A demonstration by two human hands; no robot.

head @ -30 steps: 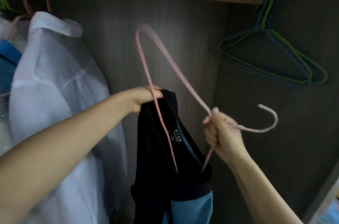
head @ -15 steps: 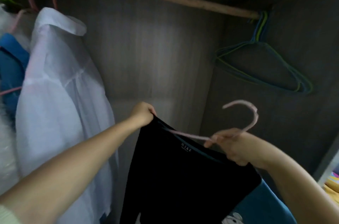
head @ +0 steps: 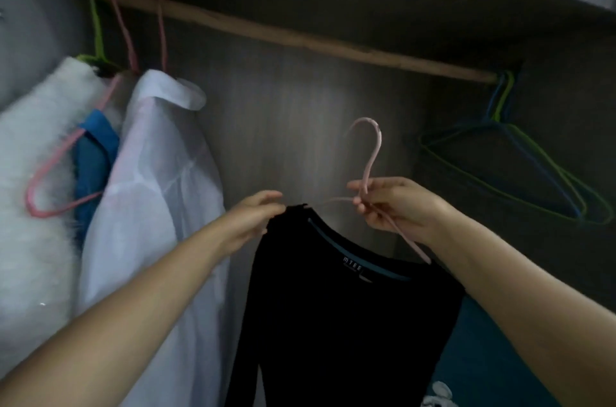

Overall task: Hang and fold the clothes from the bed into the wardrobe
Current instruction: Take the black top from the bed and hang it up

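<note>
- The fingers (head: 361, 188) of the right hand (head: 396, 206) are curled round the neck of the pink hanger (head: 371, 156), just below its hook, which points up.
- The left hand (head: 253, 216) pinches the left shoulder of the black top (head: 333, 323), holding the fabric at the hanger's end.
- The black top hangs between the two hands in front of the wardrobe's back wall, below the rail (head: 300, 39). Its right shoulder looks seated on the hanger; the left one seems not quite settled.
- Step in hand, as I judge it: finishing the dressing of the hanger. Next the hook must be lifted and set over the rail, which calls for the right hand to raise it well above where it is.
- The bare stretch of rail above the hands looks the natural spot.
- To the left hang a white shirt (head: 150, 190), a blue garment (head: 93, 173) and a fluffy white garment (head: 36, 190); the shirt's sleeve is close beside the top and could be brushed.
- Empty green and blue hangers (head: 533, 173) sit at the rail's right end, apart.
</note>
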